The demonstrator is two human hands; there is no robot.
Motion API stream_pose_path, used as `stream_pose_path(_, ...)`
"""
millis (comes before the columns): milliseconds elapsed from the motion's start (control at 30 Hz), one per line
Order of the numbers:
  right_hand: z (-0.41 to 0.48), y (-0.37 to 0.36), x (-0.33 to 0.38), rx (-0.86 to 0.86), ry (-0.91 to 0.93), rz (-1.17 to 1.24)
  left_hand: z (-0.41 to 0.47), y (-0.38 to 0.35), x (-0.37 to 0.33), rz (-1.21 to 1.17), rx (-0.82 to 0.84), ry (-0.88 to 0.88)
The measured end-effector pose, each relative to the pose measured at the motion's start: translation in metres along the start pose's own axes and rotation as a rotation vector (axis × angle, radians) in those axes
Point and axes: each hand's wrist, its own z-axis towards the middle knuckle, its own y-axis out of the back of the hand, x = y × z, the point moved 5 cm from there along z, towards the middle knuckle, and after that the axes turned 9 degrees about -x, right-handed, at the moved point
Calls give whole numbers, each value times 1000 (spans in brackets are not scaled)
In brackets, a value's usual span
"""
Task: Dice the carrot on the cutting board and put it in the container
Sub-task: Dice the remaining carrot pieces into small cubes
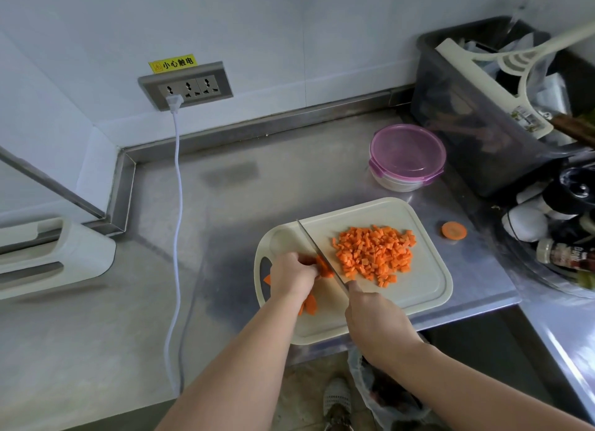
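Note:
A cream cutting board (425, 285) lies on the steel counter. A heap of diced carrot (375, 253) covers its right half. My left hand (291, 274) holds a stack of carrot slices (323, 267) against the board's left side. My right hand (375, 322) grips the knife (317, 250) by its handle, the blade resting against the slices. More carrot pieces (309, 305) lie beside my left wrist. A round container with a pink lid (407, 155) stands behind the board, lid on.
A carrot end slice (454, 230) lies on the counter right of the board. A dark bin (476, 108) with utensils and a rack of bottles (560, 231) crowd the right. A white cable (176, 237) runs down the counter from the wall socket. A white appliance (48, 256) sits left.

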Motion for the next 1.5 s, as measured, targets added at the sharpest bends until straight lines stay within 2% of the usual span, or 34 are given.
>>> stream_pose_path(133, 3, -4, -1, 6, -80, 71, -1, 1, -1, 22, -25, -23)
stream_pose_path(333, 7, -7, -4, -9, -85, 86, -4, 4, -4, 32, -37, -38)
stream_pose_path(567, 1, 0, -8, -105, -70, 250, -11, 3, -5, 52, -32, -71)
stream_pose_path(833, -4, 2, 3, -67, -25, 164, -10, 4, -3, 64, -53, -62)
stream_pose_path(1500, 4, -5, 4, -8, -72, 61, -3, 3, 2, 6, -23, -19)
